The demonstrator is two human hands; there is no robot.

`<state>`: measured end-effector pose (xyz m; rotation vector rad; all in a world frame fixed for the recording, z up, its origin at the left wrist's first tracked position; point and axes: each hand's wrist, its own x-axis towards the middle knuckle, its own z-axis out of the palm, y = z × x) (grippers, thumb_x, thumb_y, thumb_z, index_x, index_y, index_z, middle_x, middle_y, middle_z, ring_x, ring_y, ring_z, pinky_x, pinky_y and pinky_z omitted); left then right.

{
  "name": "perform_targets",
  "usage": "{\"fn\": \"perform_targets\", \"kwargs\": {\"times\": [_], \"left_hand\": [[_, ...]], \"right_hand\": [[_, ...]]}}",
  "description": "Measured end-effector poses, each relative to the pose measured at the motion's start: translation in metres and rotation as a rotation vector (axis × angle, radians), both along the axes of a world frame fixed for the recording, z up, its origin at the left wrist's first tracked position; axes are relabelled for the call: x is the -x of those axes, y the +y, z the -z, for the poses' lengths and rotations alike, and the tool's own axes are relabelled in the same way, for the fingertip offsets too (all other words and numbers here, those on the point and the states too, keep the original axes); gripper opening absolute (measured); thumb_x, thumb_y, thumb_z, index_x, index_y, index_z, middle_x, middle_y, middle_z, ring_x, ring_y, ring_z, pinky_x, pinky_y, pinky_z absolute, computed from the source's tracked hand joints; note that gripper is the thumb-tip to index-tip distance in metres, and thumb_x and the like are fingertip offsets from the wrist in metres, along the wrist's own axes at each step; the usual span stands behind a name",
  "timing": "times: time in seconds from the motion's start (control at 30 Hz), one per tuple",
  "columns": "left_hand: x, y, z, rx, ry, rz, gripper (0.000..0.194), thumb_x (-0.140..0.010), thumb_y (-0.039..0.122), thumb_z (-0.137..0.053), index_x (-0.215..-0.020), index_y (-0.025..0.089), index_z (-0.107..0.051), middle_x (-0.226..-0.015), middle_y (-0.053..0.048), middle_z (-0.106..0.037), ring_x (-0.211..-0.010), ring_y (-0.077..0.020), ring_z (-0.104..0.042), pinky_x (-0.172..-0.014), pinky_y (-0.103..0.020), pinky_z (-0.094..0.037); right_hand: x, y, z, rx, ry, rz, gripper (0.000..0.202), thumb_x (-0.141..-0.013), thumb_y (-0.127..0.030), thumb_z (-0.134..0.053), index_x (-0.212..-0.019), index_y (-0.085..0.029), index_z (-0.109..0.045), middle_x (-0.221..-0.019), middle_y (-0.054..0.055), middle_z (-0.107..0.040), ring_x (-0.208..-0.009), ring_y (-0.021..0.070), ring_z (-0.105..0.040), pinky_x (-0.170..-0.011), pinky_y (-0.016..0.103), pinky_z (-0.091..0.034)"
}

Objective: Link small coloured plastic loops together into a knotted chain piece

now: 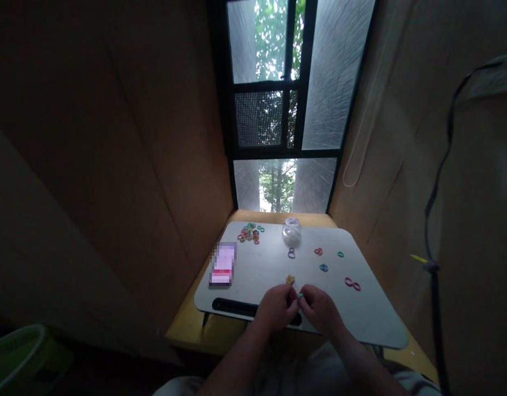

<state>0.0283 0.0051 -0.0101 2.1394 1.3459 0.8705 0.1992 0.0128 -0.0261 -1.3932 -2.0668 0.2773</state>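
My left hand [277, 308] and my right hand [323, 311] meet over the front edge of a white folding lap desk [262, 267]. Between their pinched fingertips shows a bit of a small green hair tie [300, 296]; fingers hide most of it. Just beyond my left hand lies a yellow bunch of hair ties [290, 279]. Farther out are a purple pair [292, 253], a red cluster [318, 251], a blue cluster [323, 268], a green loop [340, 254] and a red figure-eight pair [352, 284]. A mixed heap of hair ties [249, 234] sits at the far left.
A phone [222, 264] lies on the desk's left side. A clear round container [292, 235] stands at the back, its lid [292, 222] behind it. A black slot [235, 307] runs along the front edge. A dark cord [433, 220] hangs at right; a green basket [26, 355] stands lower left.
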Motion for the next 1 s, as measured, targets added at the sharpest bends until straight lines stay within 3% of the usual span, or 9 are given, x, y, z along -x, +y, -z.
{"fn": "perform_targets", "kwargs": {"times": [1.0], "left_hand": [[-0.0014,-0.0025,-0.0049,0.014,0.034,-0.005,0.007,-0.081,0.023,-0.056,-0.083,0.018,-0.062,-0.079,-0.001,-0.065,-0.072,-0.0138,-0.056,-0.066,-0.024,-0.038]], "right_hand": [[-0.0004,-0.0038,-0.0036,0.023,0.023,-0.009,0.013,-0.081,-0.022,-0.045,-0.068,-0.021,-0.049,-0.066,-0.001,-0.054,-0.063,0.0141,-0.047,-0.06,0.026,-0.032]]}}
